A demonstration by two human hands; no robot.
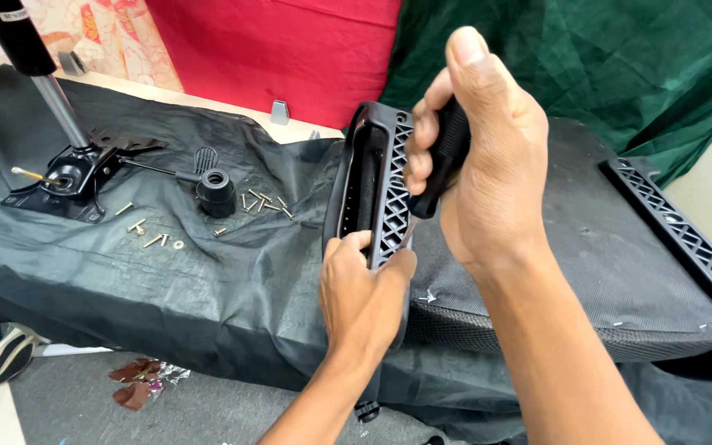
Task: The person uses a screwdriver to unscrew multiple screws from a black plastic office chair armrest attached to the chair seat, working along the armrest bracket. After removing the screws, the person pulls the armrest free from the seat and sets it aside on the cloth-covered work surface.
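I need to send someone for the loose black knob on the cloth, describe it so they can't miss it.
On the black cloth, left of the hands, find the metal bracket. The knob sits just right of it among scattered screws: the only round, black, plastic piece there.

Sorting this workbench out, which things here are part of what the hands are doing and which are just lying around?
In use: armrest, screwdriver, seat, left hand, right hand.
Lying about: loose screws, chair mechanism, second armrest, wrapper.
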